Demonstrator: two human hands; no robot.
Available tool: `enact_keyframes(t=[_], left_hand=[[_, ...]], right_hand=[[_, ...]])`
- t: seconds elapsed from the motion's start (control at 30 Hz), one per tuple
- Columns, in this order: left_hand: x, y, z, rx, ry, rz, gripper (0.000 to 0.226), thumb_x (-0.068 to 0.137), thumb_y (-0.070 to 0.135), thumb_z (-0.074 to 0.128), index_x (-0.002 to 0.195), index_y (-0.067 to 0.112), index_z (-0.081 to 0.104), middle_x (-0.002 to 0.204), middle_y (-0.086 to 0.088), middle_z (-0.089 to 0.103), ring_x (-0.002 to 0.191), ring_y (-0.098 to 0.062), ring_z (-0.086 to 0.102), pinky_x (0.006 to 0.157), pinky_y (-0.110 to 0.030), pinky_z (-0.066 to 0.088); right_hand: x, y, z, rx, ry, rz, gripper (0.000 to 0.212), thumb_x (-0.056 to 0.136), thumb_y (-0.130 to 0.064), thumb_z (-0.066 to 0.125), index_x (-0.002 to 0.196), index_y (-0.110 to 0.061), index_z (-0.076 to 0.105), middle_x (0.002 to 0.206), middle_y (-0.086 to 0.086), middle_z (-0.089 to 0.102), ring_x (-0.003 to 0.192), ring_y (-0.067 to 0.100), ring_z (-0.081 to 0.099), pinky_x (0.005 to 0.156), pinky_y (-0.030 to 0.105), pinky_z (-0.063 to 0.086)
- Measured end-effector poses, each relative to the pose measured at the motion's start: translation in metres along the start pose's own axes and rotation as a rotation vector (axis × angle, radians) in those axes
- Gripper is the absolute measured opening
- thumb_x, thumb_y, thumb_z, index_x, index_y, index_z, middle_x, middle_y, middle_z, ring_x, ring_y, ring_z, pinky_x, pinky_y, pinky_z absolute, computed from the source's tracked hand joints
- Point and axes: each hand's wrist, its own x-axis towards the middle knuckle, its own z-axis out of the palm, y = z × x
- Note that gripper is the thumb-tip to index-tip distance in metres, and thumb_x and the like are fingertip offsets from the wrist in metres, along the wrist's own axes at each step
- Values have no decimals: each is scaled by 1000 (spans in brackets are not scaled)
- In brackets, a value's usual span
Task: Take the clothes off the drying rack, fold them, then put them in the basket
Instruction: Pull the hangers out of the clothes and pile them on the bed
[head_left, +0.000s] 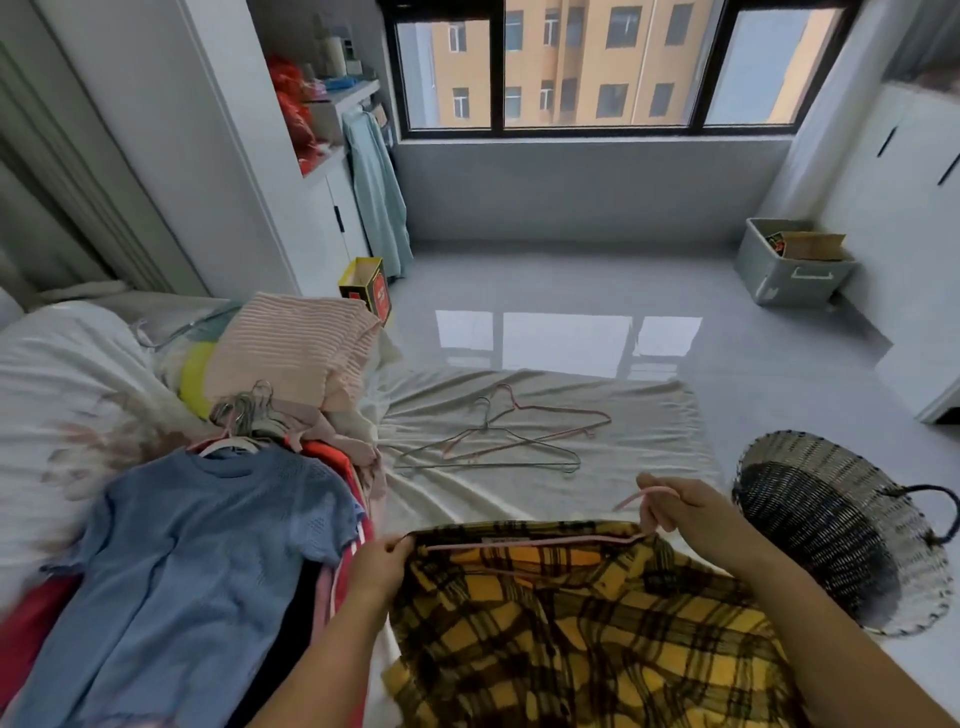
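Observation:
A yellow and black plaid shirt (587, 639) lies in front of me on a pale sheet, with a pink wire hanger (540, 543) still inside its collar. My left hand (382, 564) pinches the shirt's left shoulder edge. My right hand (680, 506) grips the hanger's hook, above the right side of the collar. To the left lies a pile of clothes on hangers, topped by a blue knit top (208, 551). A dark wicker basket (831, 525) stands on the floor to the right.
Loose wire hangers (498, 436) lie on the sheet (649, 415) ahead. A folded pink striped garment (296, 348) sits on the pile at the left. A grey storage box (789, 270) stands at the far right wall, a yellow box (366, 288) by the cupboard.

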Motion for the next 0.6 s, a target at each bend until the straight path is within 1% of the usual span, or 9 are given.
enact_keyframes(t=[0.03, 0.13, 0.2, 0.27, 0.33, 0.4, 0.47, 0.53, 0.6], left_hand=[[-1, -4, 1, -8, 7, -18, 26, 96, 19, 49, 107, 4, 68, 96, -12, 66, 94, -25, 58, 75, -26, 41], [-8, -13, 8, -99, 33, -89, 25, 94, 16, 53, 104, -1, 68, 81, -2, 55, 86, -22, 56, 75, -27, 44], [-16, -17, 11, -221, 14, -158, 17, 93, 11, 54, 97, 0, 67, 75, 9, 43, 73, -19, 52, 65, -25, 42], [-15, -26, 15, -303, -22, -227, 13, 91, 10, 58, 88, 2, 68, 75, 1, 57, 79, -29, 60, 69, -27, 46], [-12, -33, 20, -356, -47, -282, 15, 90, 11, 59, 86, 0, 69, 73, -11, 64, 77, -29, 62, 70, -31, 49], [-10, -40, 26, -400, -64, -315, 14, 90, 10, 59, 82, 3, 68, 70, -12, 65, 70, -26, 61, 63, -30, 49], [-12, -46, 33, -445, -99, -330, 15, 91, 9, 58, 83, 2, 69, 69, -13, 66, 69, -27, 61, 63, -30, 49], [-16, -53, 42, -456, -126, -311, 21, 93, 10, 53, 80, 3, 69, 71, -14, 66, 71, -27, 61, 64, -30, 47], [-16, -64, 56, -319, -117, -255, 24, 95, 14, 52, 78, 10, 68, 79, -11, 66, 79, -26, 61, 69, -31, 47]], right_hand=[[2, 4, 1, -4, -4, -1, 84, 61, -86, 50, 63, -2, 56, 52, 1, 57, 49, 6, 49, 61, 21, 42], [7, 11, 3, 56, 26, 13, 50, 85, -48, 49, 63, -2, 50, 46, 4, 54, 42, 12, 49, 64, 38, 42], [10, 12, 5, 41, 84, 17, 64, 74, -65, 52, 60, -3, 50, 45, 5, 53, 41, 16, 49, 60, 36, 43], [13, 17, 5, 15, 117, 27, 87, 52, -91, 50, 55, -4, 49, 47, 7, 54, 42, 20, 50, 54, 33, 43], [15, 24, 4, 12, 147, 37, 91, 44, -95, 47, 52, -5, 48, 47, 7, 54, 43, 23, 49, 52, 33, 42], [14, 32, 3, 70, 185, 49, 86, 49, -93, 50, 50, -6, 48, 45, 7, 52, 40, 20, 48, 49, 29, 40], [13, 40, 3, 150, 237, 55, 73, 70, -75, 52, 57, -4, 49, 43, 6, 50, 38, 16, 49, 46, 26, 41], [14, 45, 0, 318, 343, 99, 43, 96, -41, 45, 69, -8, 49, 40, 1, 49, 41, 16, 53, 40, 20, 42], [20, 44, -2, 398, 420, 144, 36, 102, -22, 36, 68, -12, 46, 38, -2, 49, 49, 24, 52, 38, 19, 44]])
